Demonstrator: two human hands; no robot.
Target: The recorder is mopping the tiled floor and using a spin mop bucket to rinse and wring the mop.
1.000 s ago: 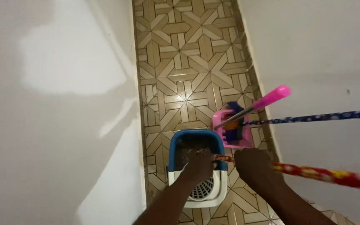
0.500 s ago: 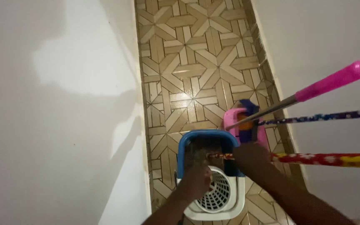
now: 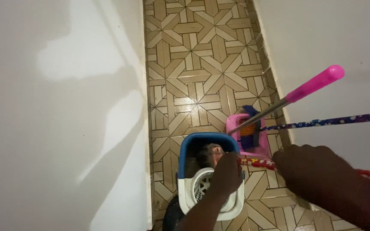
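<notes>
Nearest the camera, the right hand (image 3: 322,171) fills the lower right corner, its fingers wrapped shut around the mop handle (image 3: 258,163), a red stick with yellow and white flowers that runs from the right edge leftward toward the bucket. Just to its left, the left hand (image 3: 227,174) reaches in from the bottom edge and rests over the bucket's (image 3: 186,149) right rim, where the handle crosses it; its fingers curl downward and touch the handle, though whether they grip the handle or the rim I cannot tell. The bucket stands on the floor (image 3: 198,55) close to the left wall (image 3: 61,115): a blue tub at the far side, with a dark wet mop head (image 3: 206,155) lying inside, and a white wringer basket (image 3: 202,186) with slotted holes at the near side, partly hidden by the left hand. Just beyond the bucket, beside the right wall (image 3: 330,38), a pink dustpan (image 3: 236,128) stands with a blue brush (image 3: 251,112) set in it; its metal stick rises slanting toward the upper right and ends in a pink grip (image 3: 315,83). A second stick (image 3: 326,122), blue with white flowers, leans from the dustpan area out to the right edge. Farther off, the narrow floor of brown and cream geometric tiles runs away between the two white walls.
</notes>
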